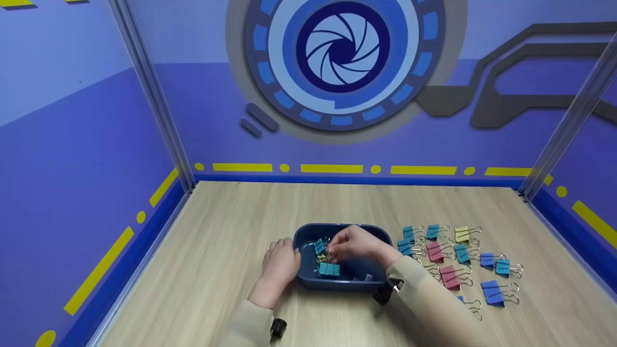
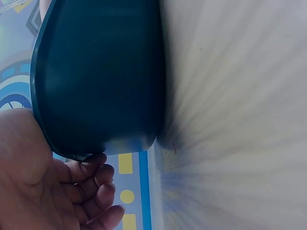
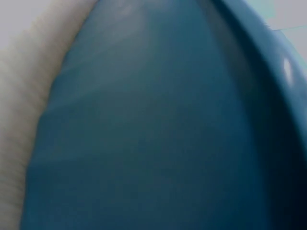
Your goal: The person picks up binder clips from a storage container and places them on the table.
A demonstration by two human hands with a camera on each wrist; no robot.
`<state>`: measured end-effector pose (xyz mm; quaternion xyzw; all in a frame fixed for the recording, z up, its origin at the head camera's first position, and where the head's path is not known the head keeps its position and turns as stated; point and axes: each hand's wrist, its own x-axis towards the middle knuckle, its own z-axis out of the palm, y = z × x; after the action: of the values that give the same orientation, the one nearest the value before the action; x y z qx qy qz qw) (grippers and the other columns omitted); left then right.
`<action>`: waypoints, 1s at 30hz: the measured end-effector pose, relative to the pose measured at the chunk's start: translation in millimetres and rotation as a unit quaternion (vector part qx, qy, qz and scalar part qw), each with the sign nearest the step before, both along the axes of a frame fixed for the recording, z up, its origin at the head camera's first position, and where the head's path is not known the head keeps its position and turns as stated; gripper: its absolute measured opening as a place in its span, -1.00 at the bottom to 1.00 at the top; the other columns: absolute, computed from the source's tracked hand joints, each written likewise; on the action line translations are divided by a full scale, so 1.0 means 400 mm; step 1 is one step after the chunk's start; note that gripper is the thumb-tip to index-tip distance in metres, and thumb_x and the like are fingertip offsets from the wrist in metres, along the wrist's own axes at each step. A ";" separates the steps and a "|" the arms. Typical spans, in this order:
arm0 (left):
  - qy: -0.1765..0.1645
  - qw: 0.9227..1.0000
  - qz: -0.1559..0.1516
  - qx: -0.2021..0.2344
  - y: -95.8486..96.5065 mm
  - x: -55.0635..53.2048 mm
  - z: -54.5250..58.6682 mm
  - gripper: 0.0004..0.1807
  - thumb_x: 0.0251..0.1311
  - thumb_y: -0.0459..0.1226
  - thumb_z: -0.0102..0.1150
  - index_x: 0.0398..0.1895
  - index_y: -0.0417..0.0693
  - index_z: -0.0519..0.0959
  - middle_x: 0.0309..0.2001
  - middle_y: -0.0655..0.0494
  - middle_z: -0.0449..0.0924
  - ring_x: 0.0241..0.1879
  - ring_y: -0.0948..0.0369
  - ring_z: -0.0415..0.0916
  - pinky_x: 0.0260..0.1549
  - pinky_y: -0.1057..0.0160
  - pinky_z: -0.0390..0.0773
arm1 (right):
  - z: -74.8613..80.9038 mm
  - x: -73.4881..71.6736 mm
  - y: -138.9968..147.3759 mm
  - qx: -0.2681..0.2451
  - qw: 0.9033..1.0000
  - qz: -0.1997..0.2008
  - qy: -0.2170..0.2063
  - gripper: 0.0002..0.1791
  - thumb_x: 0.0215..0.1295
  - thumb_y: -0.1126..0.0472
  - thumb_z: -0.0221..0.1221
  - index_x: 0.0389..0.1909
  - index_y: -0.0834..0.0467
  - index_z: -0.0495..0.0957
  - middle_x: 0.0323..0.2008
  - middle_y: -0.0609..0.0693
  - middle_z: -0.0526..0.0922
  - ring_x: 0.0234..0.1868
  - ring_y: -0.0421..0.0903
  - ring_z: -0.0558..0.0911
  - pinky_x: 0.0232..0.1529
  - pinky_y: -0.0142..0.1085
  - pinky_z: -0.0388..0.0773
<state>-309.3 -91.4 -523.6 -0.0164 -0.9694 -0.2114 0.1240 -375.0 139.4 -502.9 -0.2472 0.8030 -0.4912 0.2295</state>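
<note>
A dark blue plastic bin (image 1: 337,285) stands on the table, with teal binder clips (image 1: 329,269) and a small yellow-green clip (image 1: 321,259) inside at its left. My right hand (image 1: 359,243) reaches into the bin, its thumb and forefinger pinching the metal handles of a binder clip, mostly hidden by the fingers. At the bin's left end, my left hand (image 1: 281,260) rests against the rim from outside. Its fingers (image 2: 91,191) are loosely bent beside the bin's corner in the left wrist view. The bin's blue wall (image 3: 144,120) fills most of the right wrist view.
Right of the bin, several binder clips lie in loose rows, among them a yellow clip (image 1: 462,234), a red clip (image 1: 449,277) and a large blue clip (image 1: 492,293). Small clear pieces (image 1: 368,277) lie in the bin's front right. Blue panels (image 1: 337,144) enclose the table.
</note>
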 end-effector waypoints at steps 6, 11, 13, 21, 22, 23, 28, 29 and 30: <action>-0.011 1.000 0.001 0.000 0.000 0.002 0.000 -0.64 0.40 -0.21 0.13 0.06 -0.34 0.57 -0.05 -0.22 0.65 0.02 -0.12 0.56 -0.01 -0.10 0.56 | -0.003 0.001 0.015 -0.040 0.996 -0.032 -0.071 -0.69 0.39 0.21 0.27 -0.07 0.41 0.70 -0.29 0.06 0.82 -0.34 -0.18 0.78 -0.16 -0.25 0.74; -0.006 1.000 0.002 0.004 0.000 0.001 -0.001 -0.66 0.38 -0.22 0.14 0.02 -0.34 0.58 -0.07 -0.22 0.65 0.00 -0.13 0.56 -0.04 -0.11 0.56 | 0.004 0.001 0.029 -0.060 0.991 -0.059 -0.107 -0.70 0.41 0.25 0.24 -0.03 0.43 0.67 -0.29 0.05 0.82 -0.33 -0.19 0.78 -0.18 -0.30 0.73; -0.007 1.000 0.002 0.004 0.000 0.001 0.000 -0.66 0.38 -0.22 0.14 0.02 -0.33 0.58 -0.08 -0.22 0.65 -0.01 -0.13 0.56 -0.05 -0.11 0.56 | 0.008 0.002 0.034 -0.072 0.988 -0.071 -0.119 -0.72 0.42 0.27 0.23 -0.03 0.42 0.66 -0.30 0.04 0.82 -0.33 -0.19 0.79 -0.18 -0.31 0.73; -0.002 1.000 0.004 0.003 -0.001 0.000 0.003 -0.66 0.37 -0.22 0.15 0.01 -0.34 0.58 -0.09 -0.23 0.66 -0.02 -0.14 0.57 -0.06 -0.11 0.56 | 0.012 0.002 0.056 -0.120 0.971 -0.106 -0.175 -0.69 0.45 0.34 0.14 0.05 0.52 0.55 -0.36 -0.04 0.79 -0.33 -0.21 0.78 -0.20 -0.39 0.71; -0.001 1.000 0.004 0.003 -0.001 -0.001 0.003 -0.67 0.37 -0.22 0.15 0.01 -0.34 0.58 -0.09 -0.23 0.66 -0.03 -0.14 0.57 -0.07 -0.11 0.56 | 0.011 0.002 0.059 -0.126 0.970 -0.109 -0.179 -0.70 0.45 0.35 0.13 0.04 0.50 0.56 -0.36 -0.04 0.79 -0.33 -0.21 0.78 -0.20 -0.39 0.71; 0.000 1.000 0.003 0.003 -0.001 -0.001 0.002 -0.67 0.37 -0.22 0.15 0.00 -0.34 0.59 -0.10 -0.23 0.66 -0.03 -0.14 0.57 -0.07 -0.11 0.56 | 0.010 0.003 0.063 -0.133 0.967 -0.112 -0.184 -0.72 0.45 0.35 0.12 0.03 0.48 0.57 -0.36 -0.04 0.79 -0.33 -0.21 0.78 -0.19 -0.39 0.71; 0.004 1.000 -0.003 0.002 -0.001 -0.001 0.001 -0.68 0.37 -0.23 0.14 -0.01 -0.34 0.58 -0.11 -0.23 0.65 -0.04 -0.14 0.57 -0.07 -0.11 0.57 | 0.009 0.006 0.075 -0.161 0.958 -0.117 -0.205 -0.77 0.45 0.35 0.13 0.00 0.40 0.61 -0.33 -0.03 0.80 -0.31 -0.22 0.78 -0.17 -0.41 0.70; 0.004 1.000 -0.004 0.002 -0.001 0.000 0.000 -0.68 0.38 -0.23 0.14 -0.01 -0.35 0.58 -0.10 -0.23 0.66 -0.04 -0.14 0.57 -0.06 -0.11 0.57 | 0.010 0.007 0.077 -0.165 0.957 -0.116 -0.209 -0.76 0.45 0.35 0.13 0.01 0.41 0.60 -0.33 -0.03 0.80 -0.31 -0.22 0.78 -0.18 -0.42 0.70; 0.005 1.000 -0.006 0.003 -0.001 0.000 0.000 -0.68 0.38 -0.23 0.14 0.00 -0.35 0.58 -0.09 -0.23 0.66 -0.03 -0.14 0.57 -0.05 -0.11 0.57 | 0.009 0.007 0.078 -0.169 0.956 -0.114 -0.213 -0.74 0.45 0.34 0.14 0.04 0.43 0.58 -0.32 -0.03 0.80 -0.31 -0.23 0.78 -0.18 -0.43 0.69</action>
<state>-309.4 -91.8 -523.5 -0.0225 -0.9680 -0.2146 0.1278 -372.2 170.6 -499.2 -0.0787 0.6636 -0.6841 0.2922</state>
